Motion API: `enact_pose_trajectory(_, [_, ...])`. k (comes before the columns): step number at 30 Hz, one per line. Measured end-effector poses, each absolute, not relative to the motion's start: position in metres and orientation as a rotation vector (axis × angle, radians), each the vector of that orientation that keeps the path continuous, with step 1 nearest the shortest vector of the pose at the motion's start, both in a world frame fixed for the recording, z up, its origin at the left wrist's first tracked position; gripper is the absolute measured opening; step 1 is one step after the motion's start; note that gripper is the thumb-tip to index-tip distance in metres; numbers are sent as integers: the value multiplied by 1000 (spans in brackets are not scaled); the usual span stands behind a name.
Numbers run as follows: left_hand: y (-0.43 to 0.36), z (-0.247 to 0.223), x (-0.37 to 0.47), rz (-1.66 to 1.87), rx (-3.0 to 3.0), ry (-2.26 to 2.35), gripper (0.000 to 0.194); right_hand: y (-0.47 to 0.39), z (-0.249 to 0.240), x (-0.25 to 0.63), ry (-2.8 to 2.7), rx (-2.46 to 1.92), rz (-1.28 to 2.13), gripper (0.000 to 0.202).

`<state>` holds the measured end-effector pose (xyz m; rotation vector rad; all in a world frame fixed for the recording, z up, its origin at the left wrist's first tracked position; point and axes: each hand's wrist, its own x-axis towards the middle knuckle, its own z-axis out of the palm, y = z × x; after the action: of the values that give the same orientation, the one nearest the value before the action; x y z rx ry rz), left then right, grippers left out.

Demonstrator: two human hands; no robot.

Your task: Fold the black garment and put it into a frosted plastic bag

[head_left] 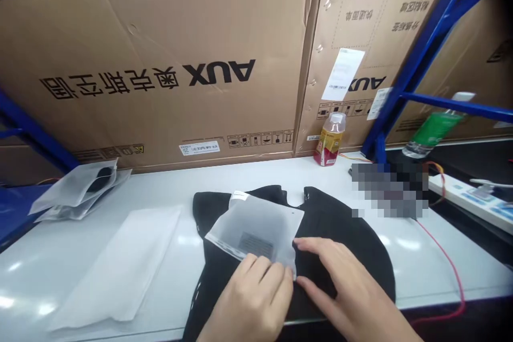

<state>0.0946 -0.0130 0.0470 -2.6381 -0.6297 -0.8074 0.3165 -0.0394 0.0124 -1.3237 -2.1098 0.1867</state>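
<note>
A frosted pouch lies on a flat black piece in the middle of the white counter, its long axis running crosswise and slanting, so the left end sits farther from the person and the right end angles slightly nearer. A ridged strip lines its near edge, which faces the person, a block of dark print shows close to that edge, and a white label sits at the far left corner. The left hand has its fingers curled together, clamped on the pouch's near edge toward the right corner; its thumb is hidden. The right hand points leftward, thumb and index finger spread apart, both tips at the pouch's right side, though whether they press on it I cannot tell. Left of the black piece, a larger white bag lies flat, its long axis running from near left to far right. Beyond it, at the counter's left end, more pouches are stacked, one showing a dark rounded shape inside. A red-and-yellow bottle stands upright at the back, just before the cardboard boxes.
</note>
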Motion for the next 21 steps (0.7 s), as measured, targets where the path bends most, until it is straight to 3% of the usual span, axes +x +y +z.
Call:
enact_pose_trajectory(5, [-21,42,100,-1036,-2661,-901,39,-34,20,314,-2207,-1174,158,11])
enact_pose_trajectory(13, [-13,51,97,-1142,-2487,-730,17,-25,40,324,-2131,-954,-89,19])
enact_pose_trajectory(21, [-1,57,36,-955,-2508,-745,21,-24,11,382,-2145,-1247,6,18])
